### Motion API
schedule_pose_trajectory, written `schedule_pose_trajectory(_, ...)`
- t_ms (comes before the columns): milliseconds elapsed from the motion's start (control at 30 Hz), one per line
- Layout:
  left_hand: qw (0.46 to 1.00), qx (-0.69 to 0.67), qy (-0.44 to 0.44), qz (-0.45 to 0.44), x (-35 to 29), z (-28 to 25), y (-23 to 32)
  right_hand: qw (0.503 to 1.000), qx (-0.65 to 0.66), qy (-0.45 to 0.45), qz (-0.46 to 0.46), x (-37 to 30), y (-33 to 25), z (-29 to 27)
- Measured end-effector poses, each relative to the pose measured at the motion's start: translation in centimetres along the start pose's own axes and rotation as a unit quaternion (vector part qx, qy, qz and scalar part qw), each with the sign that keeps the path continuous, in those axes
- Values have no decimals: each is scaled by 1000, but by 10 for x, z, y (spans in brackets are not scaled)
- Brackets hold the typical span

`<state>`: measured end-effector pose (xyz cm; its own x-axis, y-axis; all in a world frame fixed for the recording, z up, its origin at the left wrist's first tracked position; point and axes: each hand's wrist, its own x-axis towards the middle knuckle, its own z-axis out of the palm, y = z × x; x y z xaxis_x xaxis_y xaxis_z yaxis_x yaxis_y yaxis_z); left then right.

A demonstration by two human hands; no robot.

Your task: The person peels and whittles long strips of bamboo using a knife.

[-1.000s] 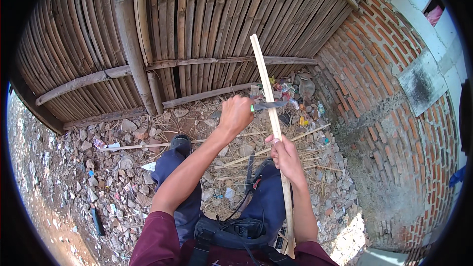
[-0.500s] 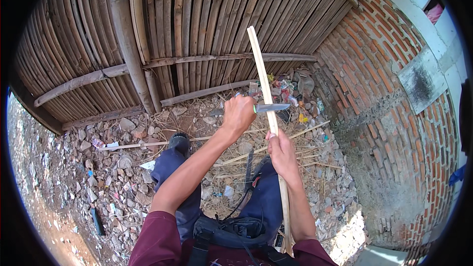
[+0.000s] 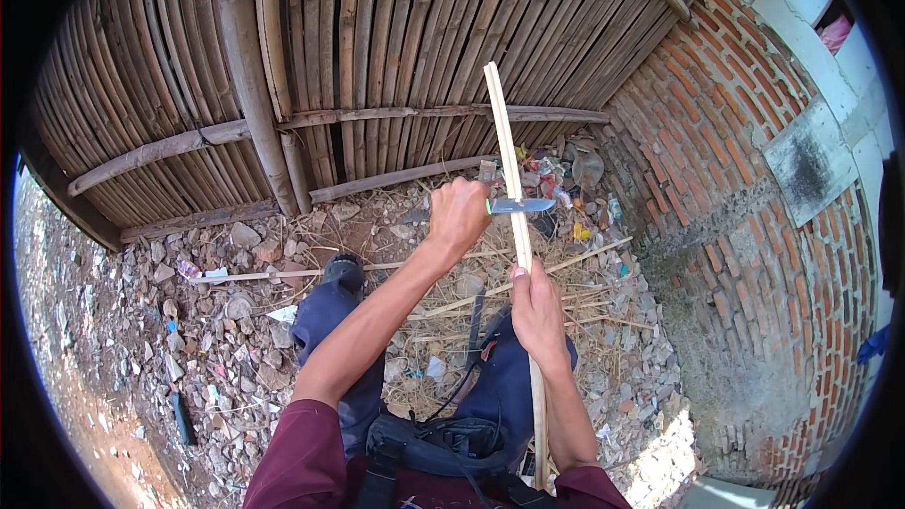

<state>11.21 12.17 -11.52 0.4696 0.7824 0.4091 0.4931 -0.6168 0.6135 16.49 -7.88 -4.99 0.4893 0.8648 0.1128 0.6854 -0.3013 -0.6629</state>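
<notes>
Stones (image 3: 247,237) at left, too many to count, with one thin stick (image 3: 283,276) on top. Next, left hand (image 3: 459,212) closed tight on one knife (image 3: 524,206). Then, crossed by that knife, one long pale stick (image 3: 506,146): bare already on the side in view, not cut through, amount left hard to tell. Last, right hand (image 3: 539,314) wrapped around pale stick, below knife.

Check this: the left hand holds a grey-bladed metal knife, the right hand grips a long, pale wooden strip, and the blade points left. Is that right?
Nearly: the head view shows the grey-bladed metal knife pointing right, not left. The left hand does hold it, and the right hand does grip the long, pale wooden strip.
</notes>
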Motion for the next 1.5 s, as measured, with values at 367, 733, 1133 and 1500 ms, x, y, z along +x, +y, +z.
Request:
schedule_pose_trajectory(367, 995, -3, 71, -68, 35, -29, -29, 998, 26, -46, 23, -42, -4, 15)
schedule_pose_trajectory(733, 984, 55, 142, -95, 60, -49, -72, 990, 45, -118, 56, -85, 4, 18)
schedule_pose_trajectory(1133, 981, 6, 89, -171, 57, -51, -122, 992, 66, -88, 68, -85, 30, -11)
schedule_pose_trajectory(1500, 965, -205, -111, -122, 35, -17, -69, 998, 54, -9, -19, -56, 2, -18)
